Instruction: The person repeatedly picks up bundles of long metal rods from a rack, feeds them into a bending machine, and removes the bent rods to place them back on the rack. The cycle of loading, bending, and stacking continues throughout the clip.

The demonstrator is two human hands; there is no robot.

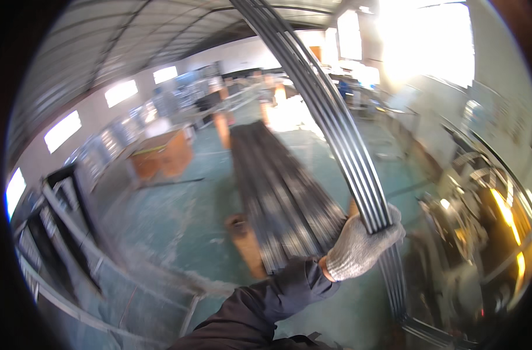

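In a grey knit work glove, my left hand (pixel 365 245) is closed around a bundle of long, shiny dark metal bars (pixel 350 151). Several bars lie side by side in it, rising past the top of the picture and running down below my grip toward the lower right. My dark-sleeved left forearm reaches in from the lower edge. Beyond the hand lies a wide stack of similar long dark bars (pixel 277 192), blurred by motion. Brown block-like supports (pixel 245 245) show at its near left end. My right hand does not appear.
A machine with a yellow part (pixel 508 227) stands close on the right. Metal racks (pixel 67 227) are at the near left. An orange-brown box (pixel 163 154) sits on the green floor (pixel 178 227) farther left. Wrapped goods line the left wall, and bright windows light the right.
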